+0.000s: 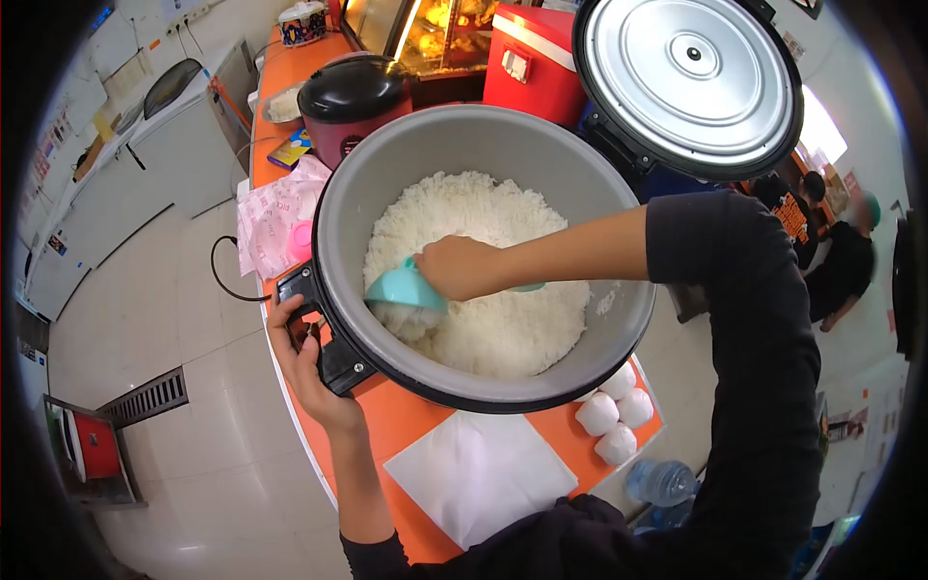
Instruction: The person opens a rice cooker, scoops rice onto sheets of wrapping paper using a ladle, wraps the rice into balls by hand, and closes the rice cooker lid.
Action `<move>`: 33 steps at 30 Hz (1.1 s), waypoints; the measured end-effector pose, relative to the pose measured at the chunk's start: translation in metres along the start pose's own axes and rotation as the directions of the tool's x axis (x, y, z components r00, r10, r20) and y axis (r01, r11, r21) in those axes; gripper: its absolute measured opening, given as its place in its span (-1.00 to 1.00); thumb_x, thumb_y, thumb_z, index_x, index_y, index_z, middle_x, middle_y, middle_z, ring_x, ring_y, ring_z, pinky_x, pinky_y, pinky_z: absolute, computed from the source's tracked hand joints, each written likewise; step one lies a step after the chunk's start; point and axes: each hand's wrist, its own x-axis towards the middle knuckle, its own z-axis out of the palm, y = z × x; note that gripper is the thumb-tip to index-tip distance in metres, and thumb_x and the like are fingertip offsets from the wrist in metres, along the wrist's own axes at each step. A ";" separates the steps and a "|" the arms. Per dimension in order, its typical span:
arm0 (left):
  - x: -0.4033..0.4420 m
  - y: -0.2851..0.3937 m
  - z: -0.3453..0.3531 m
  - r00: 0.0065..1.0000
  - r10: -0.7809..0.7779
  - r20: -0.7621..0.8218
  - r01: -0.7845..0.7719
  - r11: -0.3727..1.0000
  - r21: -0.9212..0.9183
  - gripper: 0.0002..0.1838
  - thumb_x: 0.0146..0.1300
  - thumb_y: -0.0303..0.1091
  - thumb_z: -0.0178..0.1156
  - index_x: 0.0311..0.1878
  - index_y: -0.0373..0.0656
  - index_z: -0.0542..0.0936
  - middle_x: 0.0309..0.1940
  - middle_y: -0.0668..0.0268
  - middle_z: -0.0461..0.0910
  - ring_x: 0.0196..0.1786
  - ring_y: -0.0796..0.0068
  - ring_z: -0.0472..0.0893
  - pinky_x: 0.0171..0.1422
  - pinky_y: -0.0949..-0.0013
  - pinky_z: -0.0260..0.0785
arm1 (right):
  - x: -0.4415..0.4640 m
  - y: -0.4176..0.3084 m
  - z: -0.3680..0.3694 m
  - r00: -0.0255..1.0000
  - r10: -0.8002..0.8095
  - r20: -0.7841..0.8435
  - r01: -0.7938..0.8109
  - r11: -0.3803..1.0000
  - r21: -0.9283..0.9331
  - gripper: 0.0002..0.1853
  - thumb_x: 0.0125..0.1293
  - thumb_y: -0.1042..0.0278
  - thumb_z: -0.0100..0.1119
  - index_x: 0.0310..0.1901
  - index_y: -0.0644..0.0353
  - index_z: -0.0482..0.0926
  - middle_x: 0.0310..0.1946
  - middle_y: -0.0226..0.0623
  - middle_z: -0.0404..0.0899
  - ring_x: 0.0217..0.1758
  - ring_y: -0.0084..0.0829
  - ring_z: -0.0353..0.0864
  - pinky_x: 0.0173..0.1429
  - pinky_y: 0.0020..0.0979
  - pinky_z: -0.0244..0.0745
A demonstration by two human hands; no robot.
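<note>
A large rice cooker (488,394) with a grey inner pot stands open on the counter, cooked white rice (483,208) filling its lower part. Inside it, my right hand (458,266) is closed on a turquoise scoop (406,288). The scoop is tilted down at the left side of the rice, with rice at its lower edge. Another bit of turquoise shows under my forearm; I cannot tell whether it belongs to the scoop. My left hand (314,382) grips the black side handle (340,360) of the cooker, fingers curled around it.
The cooker's lid (691,53) stands raised at the back right. White paper (478,474) and several white wrapped bundles (617,444) lie in front on the orange counter (391,411). Behind are a smaller rice cooker (356,101) and a red cooler box (536,72). Two people stand far right.
</note>
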 end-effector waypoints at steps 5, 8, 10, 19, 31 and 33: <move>0.004 -0.005 -0.006 0.999 0.032 0.035 -0.032 0.999 0.014 -0.55 0.15 -0.25 -0.12 0.09 -0.28 0.35 0.04 0.23 0.36 0.12 0.43 0.36 0.22 0.39 0.17 | -0.056 -0.063 -0.037 0.936 0.262 0.236 -0.325 0.899 0.293 -0.73 0.03 0.54 -0.18 -0.42 0.56 0.53 -0.65 0.02 0.54 -0.63 -0.17 0.60 -0.51 -0.23 0.51; 0.004 -0.002 -0.005 1.000 0.025 0.018 -0.026 0.998 0.064 -0.55 0.14 -0.26 -0.12 0.08 -0.27 0.35 0.02 0.23 0.36 0.11 0.45 0.37 0.18 0.41 0.19 | -0.091 -0.080 -0.059 0.888 0.310 0.341 -0.414 0.860 0.297 -0.68 0.16 0.48 -0.25 -0.28 0.56 0.50 -0.60 0.00 0.54 -0.61 -0.15 0.59 -0.48 -0.20 0.50; 0.004 -0.005 -0.005 1.000 0.025 0.000 -0.025 0.999 0.046 -0.55 0.12 -0.27 -0.12 0.07 -0.27 0.36 -0.01 0.23 0.38 0.05 0.46 0.39 0.13 0.44 0.20 | -0.110 -0.073 -0.050 0.978 0.185 0.100 -0.203 0.955 0.218 -0.64 0.26 0.41 -0.31 -0.27 0.54 0.49 -0.55 0.02 0.54 -0.58 -0.14 0.59 -0.44 -0.19 0.50; 0.003 0.000 0.000 0.999 0.029 -0.026 -0.028 0.999 0.030 -0.60 0.10 -0.34 -0.18 -0.02 -0.30 0.40 0.14 0.12 0.32 0.12 0.36 0.34 0.24 0.30 0.10 | -0.120 -0.078 -0.074 0.913 0.340 0.226 -0.403 0.839 0.365 -0.49 0.41 0.17 -0.46 -0.32 0.44 0.46 -0.52 -0.01 0.51 -0.57 -0.17 0.54 -0.40 -0.19 0.50; -0.070 0.046 -0.021 0.891 0.435 0.128 -0.416 0.671 0.613 -0.63 0.34 -0.21 -0.09 0.05 -0.31 0.34 0.23 0.01 0.26 0.20 0.27 0.33 0.27 0.20 0.10 | -0.172 0.011 -0.109 0.774 0.118 0.622 -0.592 0.483 0.645 -0.73 0.30 0.10 -0.22 -0.47 0.00 0.36 -0.75 -0.68 0.02 -0.77 -0.78 -0.05 -0.72 -0.63 -0.12; -0.142 0.039 -0.055 0.800 0.527 0.287 -0.580 0.556 0.595 -0.72 0.31 -0.25 -0.08 -0.08 -0.26 0.43 0.06 0.05 0.45 0.10 0.23 0.46 0.13 0.16 0.28 | -0.200 0.003 -0.112 0.829 0.204 0.521 -0.550 0.468 0.692 -0.72 0.31 0.10 -0.22 -0.45 0.03 0.38 -0.75 -0.66 0.03 -0.77 -0.77 -0.04 -0.73 -0.65 -0.10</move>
